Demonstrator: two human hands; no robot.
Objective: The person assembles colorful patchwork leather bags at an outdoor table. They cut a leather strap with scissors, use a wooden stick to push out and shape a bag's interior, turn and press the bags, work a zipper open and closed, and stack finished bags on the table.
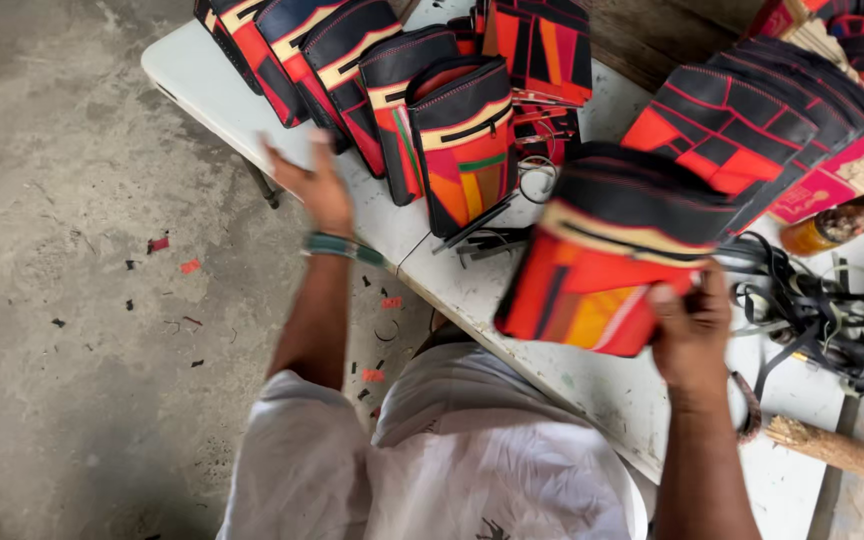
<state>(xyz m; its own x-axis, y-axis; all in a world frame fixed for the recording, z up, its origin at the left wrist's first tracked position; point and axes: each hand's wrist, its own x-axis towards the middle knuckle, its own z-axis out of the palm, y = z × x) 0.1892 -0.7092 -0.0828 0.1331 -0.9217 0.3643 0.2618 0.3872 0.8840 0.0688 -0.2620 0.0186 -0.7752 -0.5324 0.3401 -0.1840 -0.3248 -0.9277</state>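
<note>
Right hand (690, 325) clamps a stack of red, orange and black patchwork leather pouches (607, 265) by its near lower corner; long axis runs up-left from the grip, above the white surface (592, 385). Left hand (317, 185), fingers spread and empty, hovers by the standing row of similar pouches (372, 80).

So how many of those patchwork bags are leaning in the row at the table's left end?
6: a row of overlapping bags from the far left corner to the frontmost bag. More may be hidden behind. The right hand holds a separate stack.
</note>
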